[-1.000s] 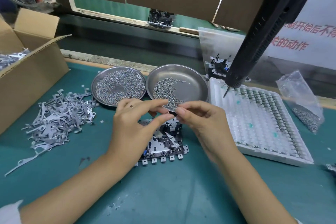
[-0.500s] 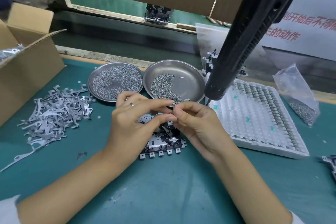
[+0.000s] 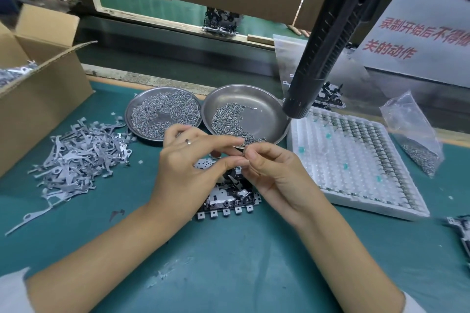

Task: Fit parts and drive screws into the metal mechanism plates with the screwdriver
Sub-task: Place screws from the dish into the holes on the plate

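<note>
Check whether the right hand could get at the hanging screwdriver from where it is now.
Probably yes. The screwdriver hangs above and just right of the right hand, with open air between them. But that hand's fingertips pinch something small together with the left hand over the mechanism plate, so it would have to let go first.
</note>
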Demonstrator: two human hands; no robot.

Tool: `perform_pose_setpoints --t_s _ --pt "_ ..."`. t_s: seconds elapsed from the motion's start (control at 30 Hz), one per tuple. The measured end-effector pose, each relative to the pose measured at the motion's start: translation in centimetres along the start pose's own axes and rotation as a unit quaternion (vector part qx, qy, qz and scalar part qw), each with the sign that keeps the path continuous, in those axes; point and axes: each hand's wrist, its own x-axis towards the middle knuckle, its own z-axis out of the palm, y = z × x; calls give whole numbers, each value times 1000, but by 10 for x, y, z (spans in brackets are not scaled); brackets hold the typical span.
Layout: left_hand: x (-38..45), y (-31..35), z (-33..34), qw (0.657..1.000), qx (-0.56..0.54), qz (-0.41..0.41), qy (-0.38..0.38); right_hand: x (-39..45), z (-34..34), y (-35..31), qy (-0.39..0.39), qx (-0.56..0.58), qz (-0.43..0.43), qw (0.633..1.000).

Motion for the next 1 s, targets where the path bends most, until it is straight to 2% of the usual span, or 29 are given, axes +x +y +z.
perform_pose_setpoints --t_s 0.2,0.43,0.67,0.87,1.0 --pt "1 -1 0 1000 -1 3 -11 -1 -1 -2 -1 -21 3 1000" --pt "1 -2 -3 1000 7 19 -10 -3 1 -3 -3 -69 -47 997" --pt "1 -3 -3 1000 7 25 -2 -3 6 13 41 -110 -153 981" --pt "1 -1 -2 1000 -10 18 5 -9 13 23 99 -168 -277 941" --pt "0 2 0 999 -32 -4 14 -11 16 26 106 -165 -308 931"
